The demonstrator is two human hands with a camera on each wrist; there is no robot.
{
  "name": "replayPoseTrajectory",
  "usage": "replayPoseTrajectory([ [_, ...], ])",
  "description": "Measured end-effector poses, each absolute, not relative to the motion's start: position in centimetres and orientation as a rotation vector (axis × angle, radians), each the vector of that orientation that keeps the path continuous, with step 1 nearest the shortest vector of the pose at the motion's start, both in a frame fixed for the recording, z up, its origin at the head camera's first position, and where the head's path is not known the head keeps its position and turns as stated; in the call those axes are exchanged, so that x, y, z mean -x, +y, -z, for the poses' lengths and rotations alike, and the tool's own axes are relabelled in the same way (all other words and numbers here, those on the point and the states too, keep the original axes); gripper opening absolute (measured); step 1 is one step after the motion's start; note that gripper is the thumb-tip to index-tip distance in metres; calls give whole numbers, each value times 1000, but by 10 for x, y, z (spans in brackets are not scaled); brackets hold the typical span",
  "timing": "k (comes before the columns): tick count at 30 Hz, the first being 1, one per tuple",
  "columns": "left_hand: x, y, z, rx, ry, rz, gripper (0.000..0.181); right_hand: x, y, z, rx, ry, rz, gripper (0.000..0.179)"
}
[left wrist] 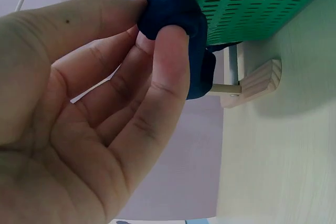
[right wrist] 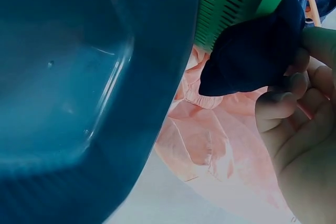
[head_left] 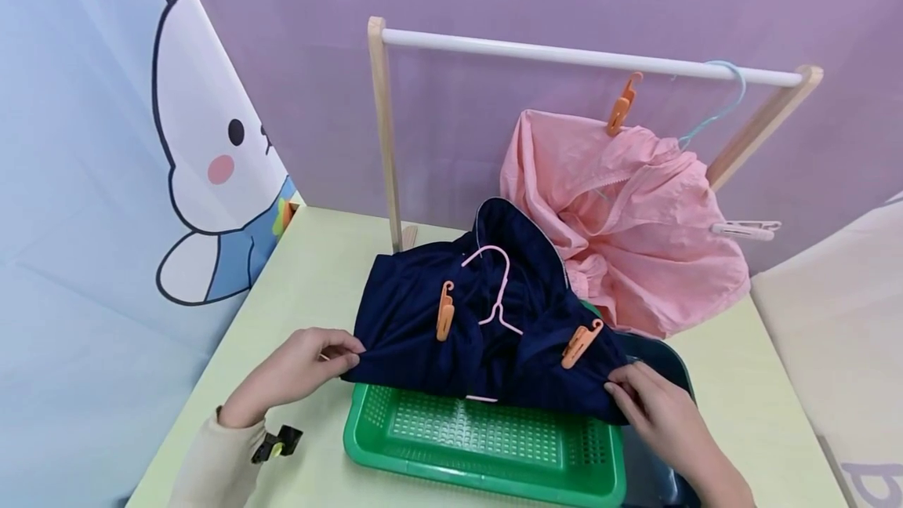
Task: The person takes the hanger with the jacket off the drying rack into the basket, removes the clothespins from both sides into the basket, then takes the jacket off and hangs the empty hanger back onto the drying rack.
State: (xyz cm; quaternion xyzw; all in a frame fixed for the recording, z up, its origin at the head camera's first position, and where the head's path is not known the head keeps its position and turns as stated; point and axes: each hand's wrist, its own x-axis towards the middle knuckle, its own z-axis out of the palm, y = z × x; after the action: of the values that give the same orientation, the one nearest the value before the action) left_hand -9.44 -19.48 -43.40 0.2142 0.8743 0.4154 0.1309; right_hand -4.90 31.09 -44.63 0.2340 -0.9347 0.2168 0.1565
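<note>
A navy blue garment (head_left: 409,328) lies spread over the back of a green basket (head_left: 487,479). The hook of a pink hanger (head_left: 505,279) sticks up from its middle, and a bit of pink shows at its front edge. Two orange clothespins, one left (head_left: 444,318) and one right (head_left: 581,346), are on the cloth. My left hand (head_left: 299,371) pinches the garment's left end between thumb and fingers, seen close up in the left wrist view. Its right end is pinched by my right hand (head_left: 666,422); the navy cloth (right wrist: 252,53) hangs from those fingertips in the right wrist view.
Behind stands a rack with a white rail (head_left: 536,52) and wooden posts. A pink garment (head_left: 677,241) hangs there from a light blue hanger (head_left: 719,112), with an orange clothespin (head_left: 621,108) and a white clothespin (head_left: 748,230). A dark blue basin (head_left: 673,363) sits right of the basket.
</note>
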Motion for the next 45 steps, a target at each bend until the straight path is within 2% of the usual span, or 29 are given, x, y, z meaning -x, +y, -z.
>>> replayPoseTrajectory([
  [11, 95, -200, 432, -622, 2479, -1224, 13, 55, 309, 435, -657, -2695, -707, 30],
  [28, 93, -202, 432, -581, 2456, -1226, 13, 77, 286, 408, -218, -2765, -1449, 27],
  [45, 94, -205, 443, -480, 2401, -1346, 20, 79, 283, 413, -333, -2704, -1501, 14],
])
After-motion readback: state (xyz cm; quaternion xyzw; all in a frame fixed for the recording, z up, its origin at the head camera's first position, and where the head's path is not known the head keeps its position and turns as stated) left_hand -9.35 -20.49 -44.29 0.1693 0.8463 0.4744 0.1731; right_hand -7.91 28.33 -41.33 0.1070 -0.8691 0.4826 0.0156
